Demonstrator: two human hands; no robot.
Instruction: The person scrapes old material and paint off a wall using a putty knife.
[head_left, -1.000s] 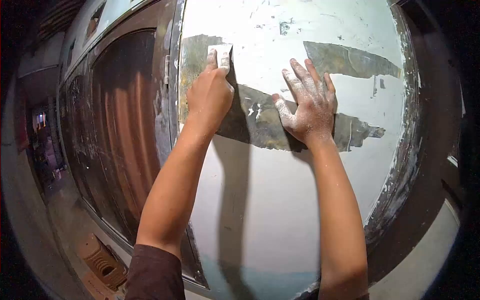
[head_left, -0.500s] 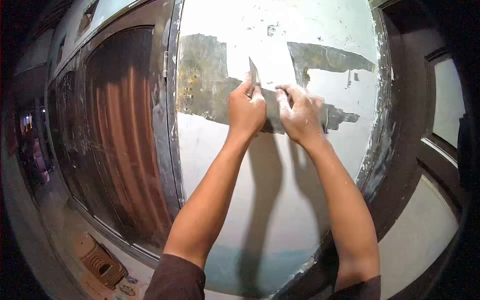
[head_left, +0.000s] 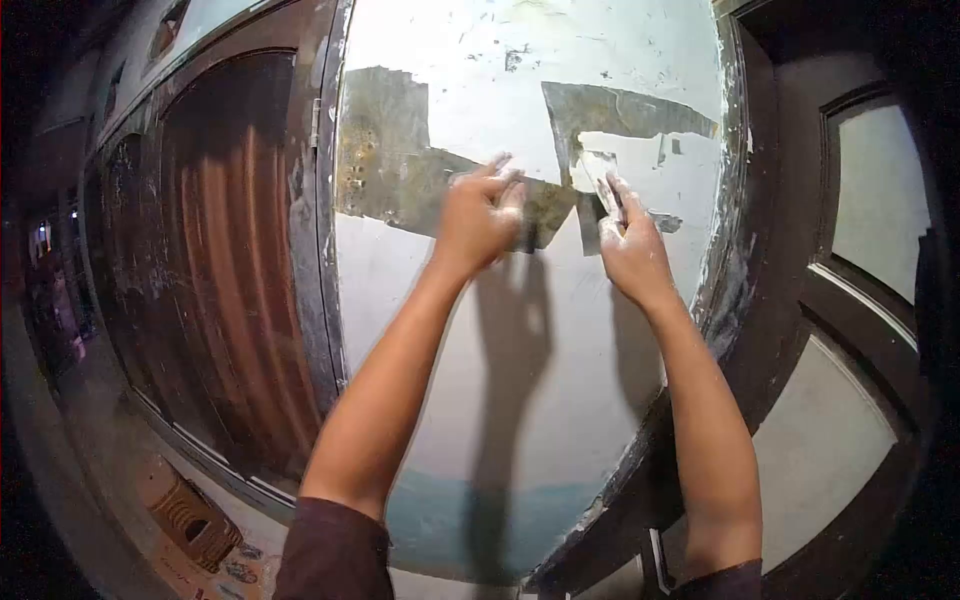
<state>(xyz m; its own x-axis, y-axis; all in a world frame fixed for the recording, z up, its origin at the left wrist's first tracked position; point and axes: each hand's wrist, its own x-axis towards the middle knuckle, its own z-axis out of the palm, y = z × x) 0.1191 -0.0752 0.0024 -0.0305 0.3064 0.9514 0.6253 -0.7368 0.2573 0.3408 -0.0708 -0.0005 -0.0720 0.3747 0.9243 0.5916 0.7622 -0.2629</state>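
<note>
My left hand (head_left: 480,218) is raised to the wall (head_left: 450,330), with its thumb and fingers bent together and white paste on the fingertips. What it holds, if anything, is hidden. To the right, my right hand (head_left: 637,250) grips a putty knife (head_left: 600,172) smeared with white paste, its blade pointing up and left against the wall. A rough grey-brown bare patch (head_left: 385,150) runs across the wall behind both hands. White filler covers parts of this patch, with a wedge of it between the hands.
A dark wooden door frame (head_left: 315,230) with a reddish-brown curtain (head_left: 245,260) stands on the left. Dark woodwork with pale panels (head_left: 825,440) is at the right. A brown plastic stool (head_left: 195,520) and sandals (head_left: 240,570) are on the floor, lower left.
My hands have moved apart, the right one further along the wall. The pointed metal blade seen at my left fingers is out of sight, and the putty knife now shows in my right hand.
</note>
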